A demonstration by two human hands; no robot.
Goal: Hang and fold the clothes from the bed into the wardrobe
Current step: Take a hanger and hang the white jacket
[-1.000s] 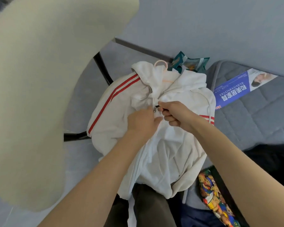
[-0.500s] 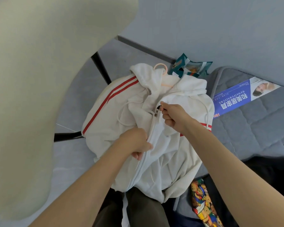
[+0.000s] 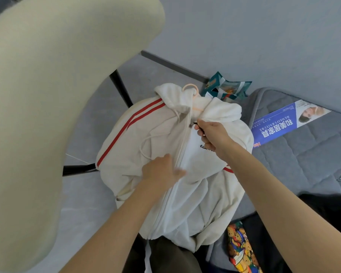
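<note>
Your hoodie point(image 3: 126, 154) lay bunched across the left edge of the bed point(image 3: 303, 164), its right side on the mattress and its left side out over the floor point(image 3: 83, 203). Its long axis ran away from you, with the hood at the far end and the hem nearest you. The zip followed that axis and leaned slightly toward the bed as it went up. One pink hanger point(image 3: 189, 85) was inside it, only the hook showing above the hood.

Your right hand point(image 3: 213, 134) was at the far end of the zip, fingers curled tight and pinching the zip pull point(image 3: 193, 124). Your left hand point(image 3: 161, 170) lay on the cloth lower down, on the side away from the bed, with its fingers reaching across the zip line. They were blurred, so I cannot tell whether they pinched the cloth or only pressed it.

Two red stripes point(image 3: 126, 127) ran down the sleeve farthest from the bed. Another short bit of red showed under your right wrist.

Left of the bed and past the hoodie stood one cream chair point(image 3: 57, 95), and two of its black legs showed close to that sleeve. Bare floor lay between them. Teal packets point(image 3: 224, 89) sat off the bed's far left corner, against the wall; I cannot count them. On the bed lay one blue leaflet point(image 3: 274, 127), with bare quilting nearer you, then one dark garment point(image 3: 333, 213). One bear-print cloth point(image 3: 240, 247) lay at the bed's near left edge.
</note>
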